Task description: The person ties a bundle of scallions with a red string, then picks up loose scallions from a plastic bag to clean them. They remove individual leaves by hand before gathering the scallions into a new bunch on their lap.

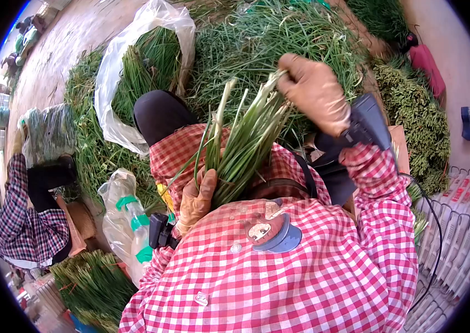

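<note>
Bright, even daylight fills the scene and casts no hard shadows. Only soft shade lies under the bundle of green stalks (246,144), on the checked shirt (301,266). The clear plastic bag (108,75) throws white glare. The far upper left is washed out, with a blue fringe along the rim. The fisheye lens bends everything toward the edges, and black corners frame the round picture. The centre is sharp, while the white packets (462,219) at the right edge look smeared.

The shirt (312,277) is red-and-white checked, the gloves (315,91) tan, the chives (243,150) green with pale ends, and the sleeve (21,225) at nine o'clock dark plaid.
</note>
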Demonstrator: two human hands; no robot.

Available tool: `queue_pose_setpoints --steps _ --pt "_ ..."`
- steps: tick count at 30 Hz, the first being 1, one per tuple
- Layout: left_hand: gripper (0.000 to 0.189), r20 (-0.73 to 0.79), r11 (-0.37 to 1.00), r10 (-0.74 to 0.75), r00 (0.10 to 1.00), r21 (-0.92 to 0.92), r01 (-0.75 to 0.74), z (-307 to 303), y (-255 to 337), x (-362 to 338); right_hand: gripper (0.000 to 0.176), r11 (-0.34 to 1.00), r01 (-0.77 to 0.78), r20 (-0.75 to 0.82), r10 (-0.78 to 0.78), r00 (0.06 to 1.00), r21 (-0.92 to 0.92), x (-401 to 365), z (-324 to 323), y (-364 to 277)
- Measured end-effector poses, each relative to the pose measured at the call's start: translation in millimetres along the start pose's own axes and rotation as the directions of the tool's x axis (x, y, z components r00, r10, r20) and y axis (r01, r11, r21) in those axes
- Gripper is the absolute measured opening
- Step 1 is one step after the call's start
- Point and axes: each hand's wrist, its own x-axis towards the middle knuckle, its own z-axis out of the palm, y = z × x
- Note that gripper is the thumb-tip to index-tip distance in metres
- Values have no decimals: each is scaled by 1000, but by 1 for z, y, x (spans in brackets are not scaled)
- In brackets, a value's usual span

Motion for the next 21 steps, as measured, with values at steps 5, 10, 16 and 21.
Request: queue_pose_setpoints --steps 5,10,16,21 --pt "42 20 995 72 997 71 -74 -15 -14 2 20 932 -44 -216 -37 976 -359 30 -45 19" --pt "43 -12 984 69 998 164 -66 -9 -13 2 24 921 124 -374 -269 888 -369 63 -97 40" --pt "37 97 881 32 995 467 -74 0 -7 3 73 699 483 436 -265 860 -527 2 -9 -74" --pt "37 132 873 47 990 476 -105 6 -6 -1 46 830 457 794 -27 607 -321 -5 51 -40"
